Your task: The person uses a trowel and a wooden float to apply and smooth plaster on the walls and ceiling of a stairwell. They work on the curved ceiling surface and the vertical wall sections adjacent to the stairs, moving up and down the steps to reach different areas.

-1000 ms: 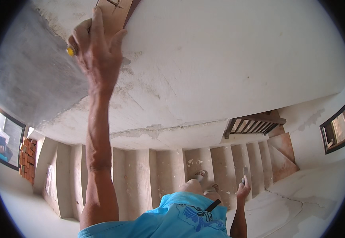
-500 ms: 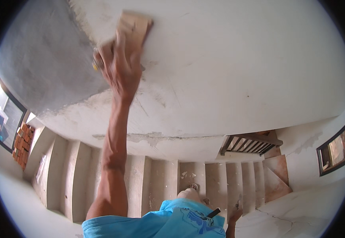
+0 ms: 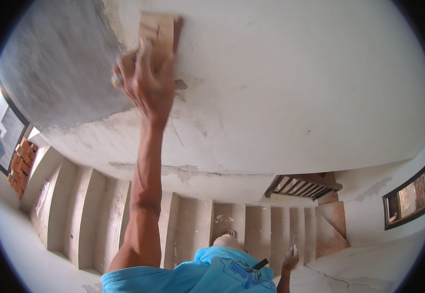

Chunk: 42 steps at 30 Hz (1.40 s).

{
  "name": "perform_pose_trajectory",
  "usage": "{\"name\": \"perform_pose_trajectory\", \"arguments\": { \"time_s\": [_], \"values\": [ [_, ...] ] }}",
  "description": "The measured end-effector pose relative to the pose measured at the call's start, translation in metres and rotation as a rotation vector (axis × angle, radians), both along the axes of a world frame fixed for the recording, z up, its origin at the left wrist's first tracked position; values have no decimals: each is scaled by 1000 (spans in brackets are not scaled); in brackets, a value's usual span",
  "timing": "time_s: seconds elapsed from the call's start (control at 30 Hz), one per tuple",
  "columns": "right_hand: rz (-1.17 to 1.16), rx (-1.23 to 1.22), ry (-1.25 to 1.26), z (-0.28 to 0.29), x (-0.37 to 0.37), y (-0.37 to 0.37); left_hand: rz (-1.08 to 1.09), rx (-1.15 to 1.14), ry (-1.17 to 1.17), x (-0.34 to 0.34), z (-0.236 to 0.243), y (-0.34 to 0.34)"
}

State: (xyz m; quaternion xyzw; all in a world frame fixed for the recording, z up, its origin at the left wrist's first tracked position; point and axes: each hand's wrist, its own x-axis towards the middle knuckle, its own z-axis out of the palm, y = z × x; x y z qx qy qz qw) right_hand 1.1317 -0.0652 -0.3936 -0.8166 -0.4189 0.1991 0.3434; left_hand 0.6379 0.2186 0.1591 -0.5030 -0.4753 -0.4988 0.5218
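Observation:
My left hand (image 3: 149, 83) reaches up to the white wall (image 3: 271, 88), its fingers closed around a flat tan sanding-block-like board (image 3: 156, 29). A reddish-brown strip shows along the board's right side, and its broad face lies near or against the wall. A small rounded end sticks out beside the fingers; blur hides whether it belongs to the same tool. Just left of the hand is a rough grey patch (image 3: 66, 63) of wall. Low on the right, my right hand (image 3: 291, 258) hangs beside my body with its fingers bent around a small greyish thing, too small to name.
Bare concrete stairs (image 3: 193, 219) run across below me, and a foot shows on one step. A dark slatted railing (image 3: 302, 186) stands right of centre. Stacked bricks (image 3: 23, 166) and a window (image 3: 5, 129) are at the left; another window (image 3: 410, 198) is at the right.
The board in my left hand has shifted a little up and left across the wall, baring a dark chipped spot beside my wrist. My right hand shows more fully. The view has turned slightly.

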Motion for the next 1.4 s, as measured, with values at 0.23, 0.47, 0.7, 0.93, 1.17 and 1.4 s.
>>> {"name": "perform_pose_trajectory", "arguments": {
  "time_s": [0.23,0.47,0.7,0.93,1.17,1.4],
  "values": [
    [105,110,-225,-42,-3,-7,-1,-67,-133,7,-103,-14],
    [97,76,-27,-98,5,-21,47,-15,-150,-13,-23,-8],
    [59,73,-4,-86,8,8,56,17,-221,-24,-77,-20],
    [70,-20,-16,-95,13,10,-15,-14,-196,-38,-91,-21],
    [180,-50,-29,21,-3,38,70,9,-190,-37,-70,-21],
    [208,-78,-46,-19,-19,55,-49,-67,-265,-25,-121,-30]
  ]
}}
